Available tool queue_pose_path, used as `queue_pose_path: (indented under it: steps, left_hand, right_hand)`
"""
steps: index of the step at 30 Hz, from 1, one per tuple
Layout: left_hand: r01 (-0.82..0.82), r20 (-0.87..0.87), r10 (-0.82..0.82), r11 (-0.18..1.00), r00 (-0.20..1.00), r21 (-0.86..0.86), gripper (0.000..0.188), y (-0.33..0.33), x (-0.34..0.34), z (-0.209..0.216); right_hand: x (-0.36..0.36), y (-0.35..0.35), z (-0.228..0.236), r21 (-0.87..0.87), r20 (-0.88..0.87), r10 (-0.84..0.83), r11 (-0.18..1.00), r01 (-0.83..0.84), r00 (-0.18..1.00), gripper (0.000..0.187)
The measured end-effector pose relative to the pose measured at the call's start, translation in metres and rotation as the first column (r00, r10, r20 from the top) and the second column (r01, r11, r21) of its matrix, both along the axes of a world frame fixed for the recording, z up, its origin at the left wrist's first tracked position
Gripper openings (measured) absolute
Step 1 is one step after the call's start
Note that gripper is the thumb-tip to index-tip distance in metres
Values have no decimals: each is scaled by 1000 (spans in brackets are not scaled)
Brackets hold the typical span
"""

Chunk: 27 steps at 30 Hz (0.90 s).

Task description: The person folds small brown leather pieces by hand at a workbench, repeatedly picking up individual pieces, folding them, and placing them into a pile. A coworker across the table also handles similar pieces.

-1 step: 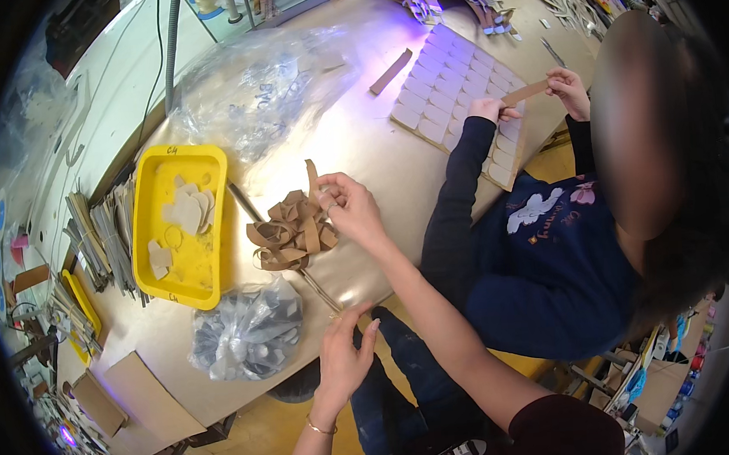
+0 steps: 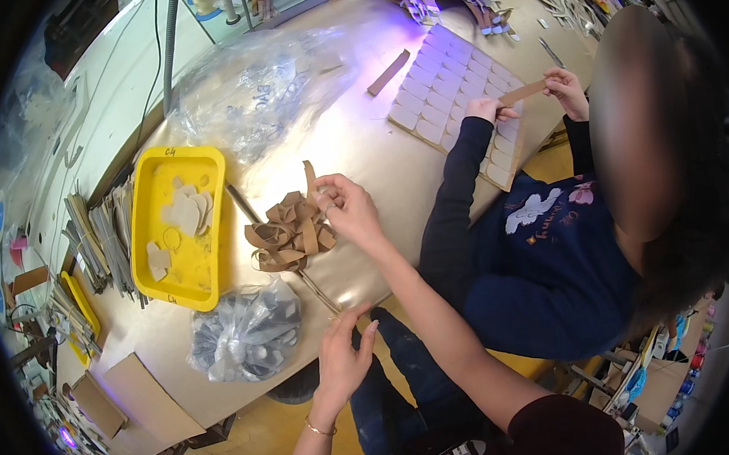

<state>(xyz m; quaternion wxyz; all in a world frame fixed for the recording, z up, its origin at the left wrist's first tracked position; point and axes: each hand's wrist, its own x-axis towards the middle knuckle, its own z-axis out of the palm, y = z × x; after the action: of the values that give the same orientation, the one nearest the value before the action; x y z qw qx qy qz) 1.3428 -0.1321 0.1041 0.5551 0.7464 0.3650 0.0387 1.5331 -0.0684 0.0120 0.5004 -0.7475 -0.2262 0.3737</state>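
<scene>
- Brown strips (image 2: 287,236) lie in a curly heap on the shiny counter (image 2: 390,172).
- The right hand (image 2: 354,216) is at the heap. Its fingers bend beside one strip that sticks out; I cannot tell if they pinch it.
- The left hand (image 2: 343,354) is near the counter's edge, holding nothing, its fingers loose and apart.
- Left of the heap, a yellow tray (image 2: 187,268) holds flat pale pieces (image 2: 186,212).
- A lumpy see-through bag (image 2: 245,333) sits just below the heap.
- On the right, another person (image 2: 552,275) holds a brown strip.
</scene>
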Motion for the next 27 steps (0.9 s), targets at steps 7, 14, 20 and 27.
queue_pose_path:
  steps: [7,14,20,27]
  left_hand:
    - [-47,-14,50,991,999,123,21,-5,6,-38]
    - [-114,-55,166,851,985,513,15,-22,17,-74]
    - [-44,15,53,604,999,795,21,-27,13,-95]
    - [24,-52,33,577,998,817,23,-30,10,-97]
  right_hand:
    - [3,2,3,22,-6,-18,1000,18,1000,20]
    - [5,-5,-7,110,-5,-51,993,52,999,19]
    - [4,-10,-11,226,-9,-100,969,99,995,18]
    - [-3,-12,-3,122,123,-69,991,54,990,18]
